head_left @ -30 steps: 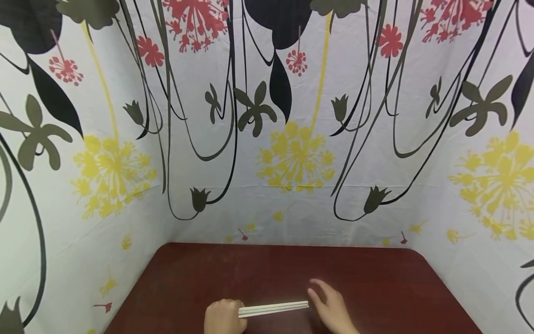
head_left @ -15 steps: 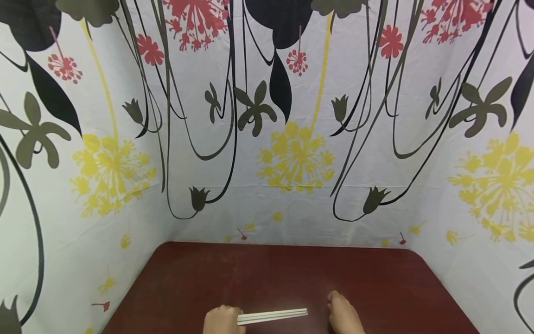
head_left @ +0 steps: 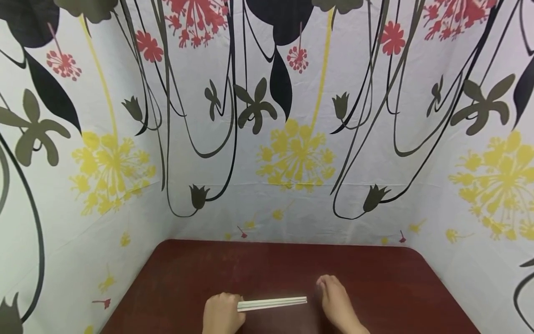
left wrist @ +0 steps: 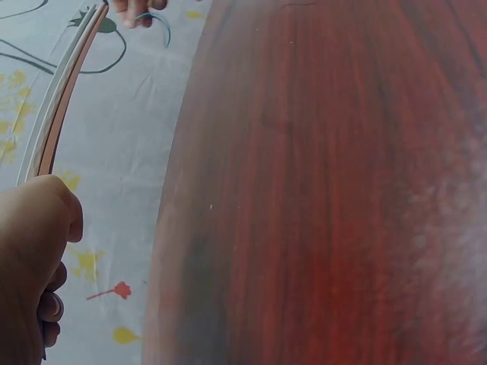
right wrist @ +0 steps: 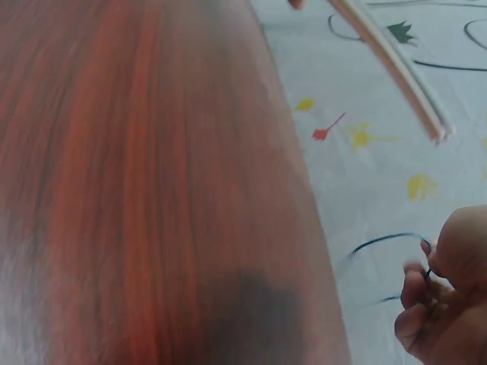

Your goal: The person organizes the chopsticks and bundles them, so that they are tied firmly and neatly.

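Observation:
My left hand [head_left: 221, 313] grips a bundle of thin white chopsticks [head_left: 273, 304] near one end; they point right, almost level, above the table. In the left wrist view the chopsticks [left wrist: 65, 95] rise from the top of the fist, and a dark tip shows under it. Just past their free ends is my right hand [head_left: 337, 301], apart from them. The right wrist view shows its thumb and fingers pinching a thin blue-green band [right wrist: 388, 239], bent in a loop. This band [left wrist: 165, 29] also hangs by the right hand's fingers in the left wrist view.
Under both hands lies a dark red-brown wooden table [head_left: 267, 264] with rounded far corners. White cloth [head_left: 292, 218] printed with flowers and stems closes in its back and both sides.
The right hand has drawn back from the chopstick ends, dipped, then come up again with its fingers closer together. The left hand and chopsticks have dipped a little and risen again.

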Demonstrator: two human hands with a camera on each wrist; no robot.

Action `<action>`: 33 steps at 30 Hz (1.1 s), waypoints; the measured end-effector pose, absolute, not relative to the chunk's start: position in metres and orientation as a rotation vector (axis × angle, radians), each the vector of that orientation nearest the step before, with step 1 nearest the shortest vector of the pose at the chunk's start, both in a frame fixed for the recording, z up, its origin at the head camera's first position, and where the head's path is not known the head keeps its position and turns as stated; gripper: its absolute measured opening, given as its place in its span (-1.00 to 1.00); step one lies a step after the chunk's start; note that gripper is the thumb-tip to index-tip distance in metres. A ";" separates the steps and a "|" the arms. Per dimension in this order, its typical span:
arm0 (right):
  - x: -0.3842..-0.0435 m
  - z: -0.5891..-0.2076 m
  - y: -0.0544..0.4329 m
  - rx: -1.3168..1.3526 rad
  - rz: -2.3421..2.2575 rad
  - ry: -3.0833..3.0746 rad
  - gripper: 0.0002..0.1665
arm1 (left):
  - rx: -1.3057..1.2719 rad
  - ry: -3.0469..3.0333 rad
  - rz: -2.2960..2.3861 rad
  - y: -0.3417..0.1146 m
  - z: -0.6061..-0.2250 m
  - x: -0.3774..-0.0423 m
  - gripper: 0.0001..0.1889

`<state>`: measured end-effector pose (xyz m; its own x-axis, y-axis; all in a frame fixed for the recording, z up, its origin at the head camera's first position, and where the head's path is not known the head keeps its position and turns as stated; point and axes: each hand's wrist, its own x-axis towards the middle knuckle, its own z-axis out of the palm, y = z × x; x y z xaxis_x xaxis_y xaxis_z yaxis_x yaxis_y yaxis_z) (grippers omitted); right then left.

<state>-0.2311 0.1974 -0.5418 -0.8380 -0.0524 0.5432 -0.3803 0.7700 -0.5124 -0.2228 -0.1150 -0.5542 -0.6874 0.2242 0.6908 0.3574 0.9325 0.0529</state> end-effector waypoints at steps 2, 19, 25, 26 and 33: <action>-0.231 -0.534 0.193 0.308 0.926 -2.399 -0.80 | -0.417 -2.330 -0.223 -0.114 -0.552 -0.224 -0.53; -0.200 -0.506 0.168 0.645 1.808 -2.379 -0.82 | -0.358 -2.112 -0.128 -0.118 -0.537 -0.240 -0.65; -0.192 -0.522 0.162 0.924 2.013 -2.232 -0.82 | -0.327 -1.866 -0.166 -0.120 -0.524 -0.248 -0.57; -0.192 -0.525 0.161 0.944 2.052 -2.211 -0.82 | -0.327 -1.836 -0.169 -0.120 -0.522 -0.248 -0.56; -0.186 -0.535 0.147 0.827 2.135 -2.318 -0.77 | -0.388 -1.714 -0.159 -0.121 -0.517 -0.253 -0.56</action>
